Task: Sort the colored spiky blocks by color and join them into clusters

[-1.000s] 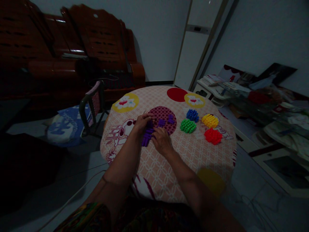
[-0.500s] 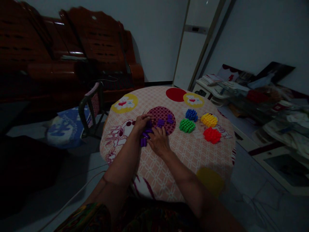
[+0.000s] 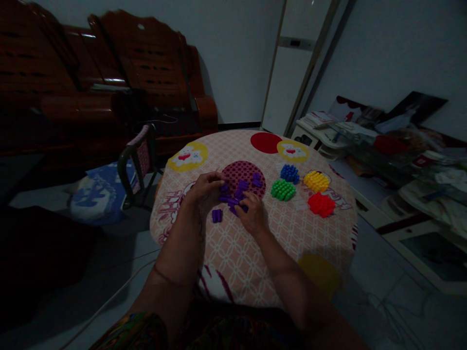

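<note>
Pieces [image 3: 229, 200] on table [image 3: 237, 257], four clusters [image 3: 316, 181] to their right, chair [image 3: 143, 156] left of table, bench [image 3: 146, 63] behind chair, cabinet [image 3: 392, 238] right of table.

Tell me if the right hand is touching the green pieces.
Apart. The head view shows patterned tablecloth between the right hand and the green pieces; the hand is at the purple pieces.

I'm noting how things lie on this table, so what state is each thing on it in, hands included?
Left hand: fingers bent, by purple pieces; grip unclear
Right hand: fingers bent at purple pieces; grip unclear
Purple pieces: scattered in small groups
Green pieces: bunched together
Blue pieces: bunched together
Yellow pieces: bunched together
Red pieces: bunched together
Tablecloth: spread out
</note>
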Motion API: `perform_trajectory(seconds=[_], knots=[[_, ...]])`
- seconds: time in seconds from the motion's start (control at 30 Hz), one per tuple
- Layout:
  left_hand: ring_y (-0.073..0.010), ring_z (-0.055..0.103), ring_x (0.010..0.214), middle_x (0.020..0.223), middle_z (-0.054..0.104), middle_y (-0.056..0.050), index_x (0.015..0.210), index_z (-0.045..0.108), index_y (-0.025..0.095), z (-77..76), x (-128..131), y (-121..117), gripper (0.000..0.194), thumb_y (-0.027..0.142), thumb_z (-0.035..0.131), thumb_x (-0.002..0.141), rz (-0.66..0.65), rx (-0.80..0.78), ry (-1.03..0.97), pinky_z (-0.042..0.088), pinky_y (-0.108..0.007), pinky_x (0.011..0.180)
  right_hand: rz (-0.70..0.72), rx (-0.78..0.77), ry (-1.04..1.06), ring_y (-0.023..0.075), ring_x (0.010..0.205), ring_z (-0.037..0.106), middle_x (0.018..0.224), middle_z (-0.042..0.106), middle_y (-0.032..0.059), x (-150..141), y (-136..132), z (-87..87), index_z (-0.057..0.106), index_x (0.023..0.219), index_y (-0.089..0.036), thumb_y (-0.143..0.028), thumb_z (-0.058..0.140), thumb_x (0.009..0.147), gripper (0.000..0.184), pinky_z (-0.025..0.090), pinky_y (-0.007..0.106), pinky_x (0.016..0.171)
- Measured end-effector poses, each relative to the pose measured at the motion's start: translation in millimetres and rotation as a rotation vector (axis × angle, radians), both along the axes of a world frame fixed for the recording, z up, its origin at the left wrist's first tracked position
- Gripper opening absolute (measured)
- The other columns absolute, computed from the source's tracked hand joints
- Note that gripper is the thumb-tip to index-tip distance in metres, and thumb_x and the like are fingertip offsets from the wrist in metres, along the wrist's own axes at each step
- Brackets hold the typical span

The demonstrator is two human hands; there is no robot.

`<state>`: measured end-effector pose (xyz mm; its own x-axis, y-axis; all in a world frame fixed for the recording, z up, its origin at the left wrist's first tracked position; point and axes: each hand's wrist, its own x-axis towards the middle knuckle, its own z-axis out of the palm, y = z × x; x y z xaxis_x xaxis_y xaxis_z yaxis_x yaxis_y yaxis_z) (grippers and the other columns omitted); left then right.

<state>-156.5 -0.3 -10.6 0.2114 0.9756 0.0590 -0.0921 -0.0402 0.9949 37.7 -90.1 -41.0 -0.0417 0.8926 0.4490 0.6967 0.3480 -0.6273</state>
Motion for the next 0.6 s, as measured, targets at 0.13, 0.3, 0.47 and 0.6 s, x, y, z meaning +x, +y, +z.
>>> perform_trajectory(seconds=[0.13, 0.3, 0.47, 0.6], knots=[[-0.0308, 0.065, 0.111, 0.117, 0.071, -0.011, 0.092, 0.077, 0.02, -2.1, -17.9, -7.8, 0.044, 0.03, 0.088, 0.051, -0.211, 0.197, 0.406, 0.051, -0.044, 0.099, -0.042, 0.035, 0.129, 0.0238, 0.116, 0.062, 0.121, 0.071, 0.0116, 4.0, 3.2, -1.1, 0.068, 0.076, -0.021, -0.026, 0.067, 0.085, 0.01, 0.045, 0.04, 0.104], [-0.0329, 0.062, 0.118, 0.122, 0.069, -0.014, 0.079, 0.075, 0.017, -9.8, -14.5, -7.9, 0.026, 0.033, 0.078, 0.059, -0.091, 0.294, 0.571, 0.045, -0.048, 0.106, -0.085, 0.156, 0.314, 0.0222, 0.096, 0.067, 0.096, 0.075, 0.0091, 9.5, 8.5, -0.6, 0.066, 0.073, -0.021, -0.027, 0.057, 0.087, 0.019, 0.049, 0.037, 0.093], [-0.0227, 0.068, 0.081, 0.087, 0.073, -0.006, 0.083, 0.072, 0.016, 3.5, -0.8, -11.3, 0.033, 0.043, 0.075, 0.065, 0.123, 0.233, 0.383, 0.055, -0.036, 0.078, -0.145, 0.142, 0.432, 0.022, 0.084, 0.067, 0.084, 0.075, 0.0063, 12.9, 4.6, 8.2, 0.071, 0.08, -0.02, -0.035, 0.056, 0.087, 0.023, 0.052, 0.035, 0.084], [-0.0178, 0.064, 0.07, 0.079, 0.071, -0.003, 0.087, 0.071, 0.016, 14.8, 34.9, -30.3, 0.033, 0.046, 0.073, 0.072, 0.172, 0.342, 0.39, 0.052, -0.029, 0.067, -0.083, -0.035, 0.572, 0.0229, 0.085, 0.07, 0.093, 0.077, 0.0068, 10.4, -3.6, 17.3, 0.076, 0.099, -0.018, -0.045, 0.058, 0.088, 0.034, 0.055, 0.035, 0.081]])
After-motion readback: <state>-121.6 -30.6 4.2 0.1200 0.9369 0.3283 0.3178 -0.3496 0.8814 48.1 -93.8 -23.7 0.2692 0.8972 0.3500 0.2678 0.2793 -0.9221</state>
